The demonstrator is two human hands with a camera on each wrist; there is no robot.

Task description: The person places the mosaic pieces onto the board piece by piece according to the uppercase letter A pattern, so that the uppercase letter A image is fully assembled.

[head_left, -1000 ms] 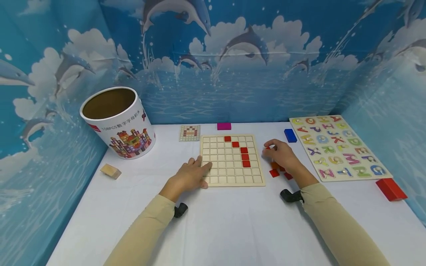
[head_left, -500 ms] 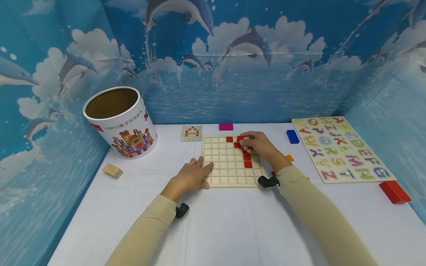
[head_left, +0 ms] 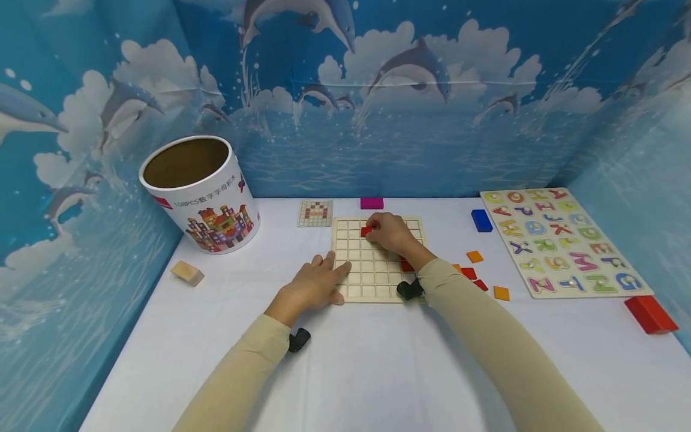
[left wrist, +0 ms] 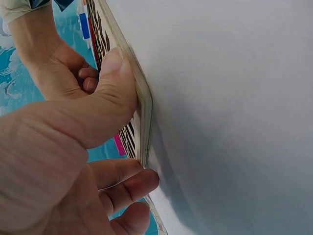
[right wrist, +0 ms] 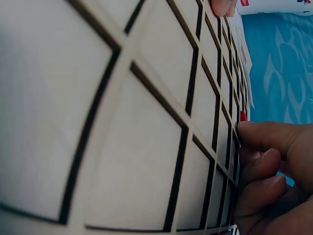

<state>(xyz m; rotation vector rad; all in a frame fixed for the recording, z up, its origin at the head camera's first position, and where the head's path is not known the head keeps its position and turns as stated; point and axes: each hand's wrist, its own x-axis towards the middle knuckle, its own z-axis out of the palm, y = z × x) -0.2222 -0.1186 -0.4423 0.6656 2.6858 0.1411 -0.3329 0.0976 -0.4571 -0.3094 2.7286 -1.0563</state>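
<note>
A wooden grid board (head_left: 356,292) lies on the white table with several red square tiles in its cells, partly hidden by my right hand. My right hand (head_left: 391,233) reaches over the board's upper part. Its thumb and index finger pinch a red tile (head_left: 366,232) at a cell in the second row from the back; the right wrist view shows a bit of red at the fingertip. My left hand (head_left: 315,281) rests on the board's left side with fingers spread. In the left wrist view one finger (left wrist: 115,61) lies on the frame and others touch its edge.
Loose red and orange tiles (head_left: 501,293) lie right of the board. A pattern card (head_left: 315,213) is behind it, with magenta (head_left: 372,203) and blue blocks (head_left: 481,221). The letter puzzle (head_left: 550,243) and red block (head_left: 651,314) stand right, the bucket (head_left: 200,198) and wooden block (head_left: 187,273) left.
My right hand picked up a red tile from the loose pile and carried it left across the board to a cell near the back. The left hand stayed on the board's left edge.
</note>
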